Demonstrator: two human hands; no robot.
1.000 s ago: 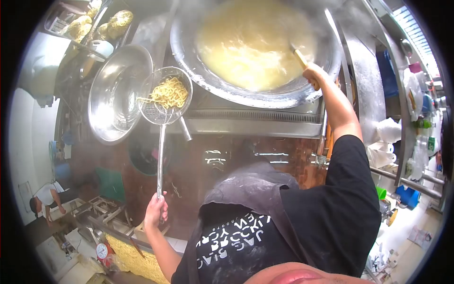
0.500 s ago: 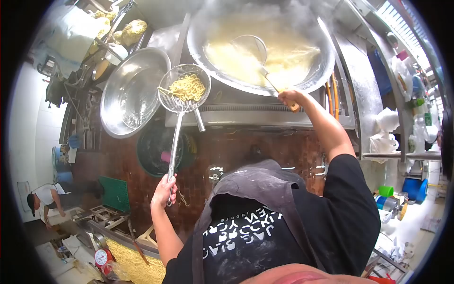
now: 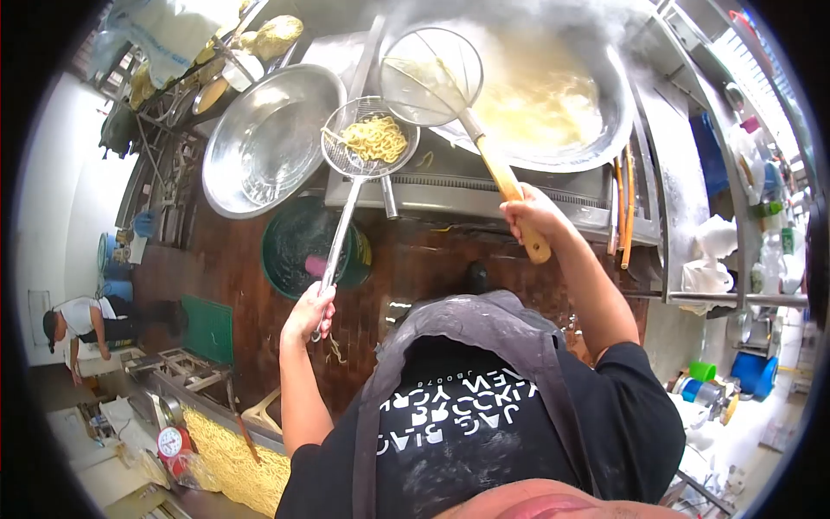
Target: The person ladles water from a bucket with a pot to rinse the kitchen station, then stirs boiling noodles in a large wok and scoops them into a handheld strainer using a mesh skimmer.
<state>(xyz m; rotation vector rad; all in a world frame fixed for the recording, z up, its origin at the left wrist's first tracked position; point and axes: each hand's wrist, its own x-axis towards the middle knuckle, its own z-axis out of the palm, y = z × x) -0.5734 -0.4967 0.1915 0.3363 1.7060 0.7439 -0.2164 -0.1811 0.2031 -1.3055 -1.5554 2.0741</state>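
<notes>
My left hand (image 3: pixel 309 313) is closed around the long metal handle of a strainer (image 3: pixel 346 216). A small heap of yellow noodles (image 3: pixel 375 138) lies in its mesh bowl, beside the basin. My right hand (image 3: pixel 534 216) grips the wooden handle of a wire skimmer (image 3: pixel 497 169). The skimmer's round mesh is raised over the left rim of the big pot (image 3: pixel 621 117), close to the strainer. Whether its mesh carries anything is hard to tell. Steam rises from the pot's cloudy yellowish liquid.
A wide metal basin (image 3: pixel 223 151) stands left of the strainer. On the floor is a green tub (image 3: pixel 275 251) with a pink thing inside. Many noodles (image 3: pixel 233 450) lie at lower left near a red scale (image 3: pixel 173 441). Another person (image 3: pixel 82 320) bends at far left.
My right hand has lifted the skimmer out of the pot and brought it left and back, over the rim. The noodle strainer stays in my left hand, while the whole view has shifted.
</notes>
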